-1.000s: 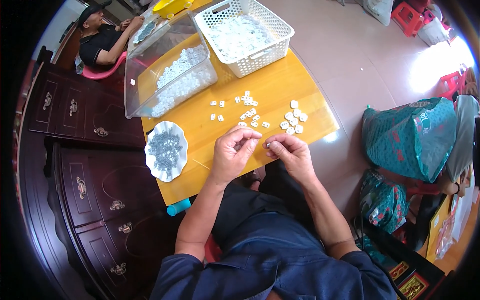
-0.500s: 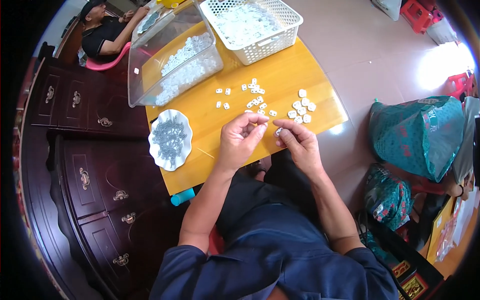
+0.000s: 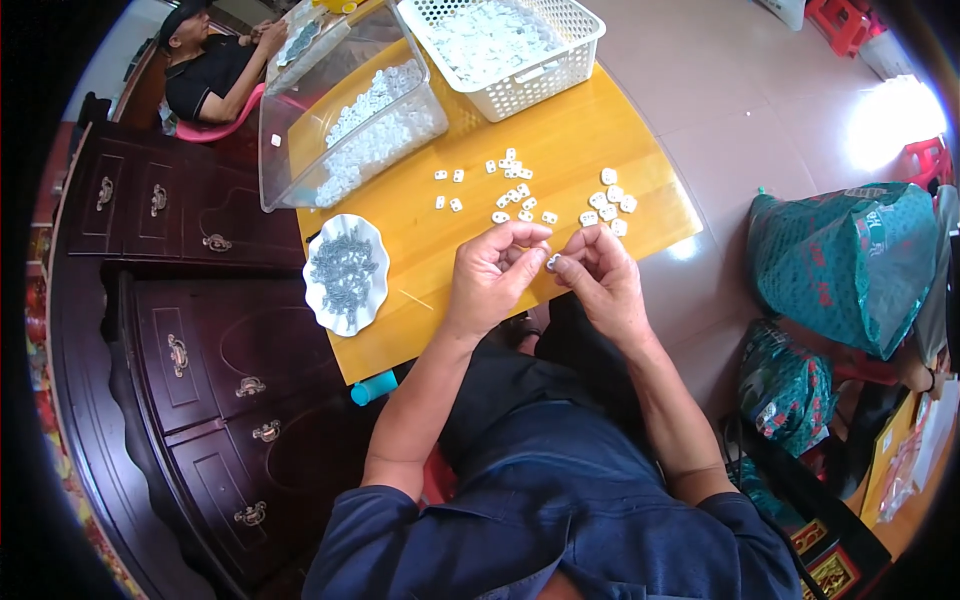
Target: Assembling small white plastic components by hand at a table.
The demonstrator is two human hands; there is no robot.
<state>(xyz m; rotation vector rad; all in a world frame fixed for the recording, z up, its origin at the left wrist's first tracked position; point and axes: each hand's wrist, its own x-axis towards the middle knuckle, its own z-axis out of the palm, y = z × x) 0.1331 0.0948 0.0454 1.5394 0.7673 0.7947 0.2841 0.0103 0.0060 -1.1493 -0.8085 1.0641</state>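
Yellow wooden surface [image 3: 560,150], left hand [image 3: 492,275] and right hand [image 3: 600,275] together pinching a small white piece [image 3: 553,262], loose white pieces [image 3: 520,190] just beyond the grip, white dish of dark screws [image 3: 345,272] to its left

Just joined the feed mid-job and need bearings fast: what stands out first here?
The two hands meet over the near edge of the yellow table: the left hand and right hand pinch one small white piece between them. Beyond them lie scattered white pieces. At the left sits a scalloped white dish of grey metal bits; farther back, a clear bin and a white basket.

Dish [image 3: 345,272] left on table [image 3: 420,240], basket [image 3: 510,40] behind.
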